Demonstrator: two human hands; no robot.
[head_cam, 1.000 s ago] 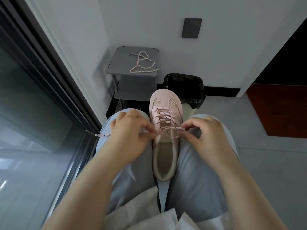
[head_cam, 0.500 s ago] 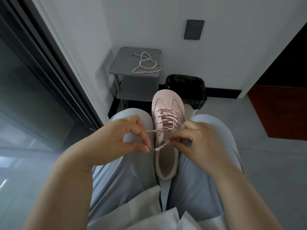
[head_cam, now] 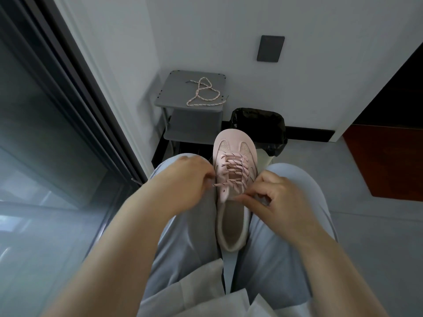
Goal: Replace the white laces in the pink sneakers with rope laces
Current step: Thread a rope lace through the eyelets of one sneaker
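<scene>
A pink sneaker (head_cam: pixel 233 216) lies between my knees, toe pointing away, threaded with a pink rope lace (head_cam: pixel 235 167) flecked with dark marks. My left hand (head_cam: pixel 183 181) sits at the shoe's left side and pinches the lace's left end, which pokes out by the upper eyelet. My right hand (head_cam: pixel 272 197) is at the shoe's right side, fingers curled, pinching the other lace end near the tongue. A second rope lace (head_cam: pixel 203 93) lies loose on a small grey shelf (head_cam: pixel 174 97) by the wall.
A black-lined bin (head_cam: pixel 258 124) stands just beyond the shoe's toe. A dark glass door frame (head_cam: pixel 75 106) runs along the left. White cloth (head_cam: pixel 206 291) lies in my lap. Grey floor (head_cam: pixel 366 225) spreads to the right, with a red-brown panel (head_cam: pixel 389 161) further off.
My left hand has moved up and forward to the shoe's left eyelets, shortening the lace end it holds. My right hand has shifted slightly back beside the tongue.
</scene>
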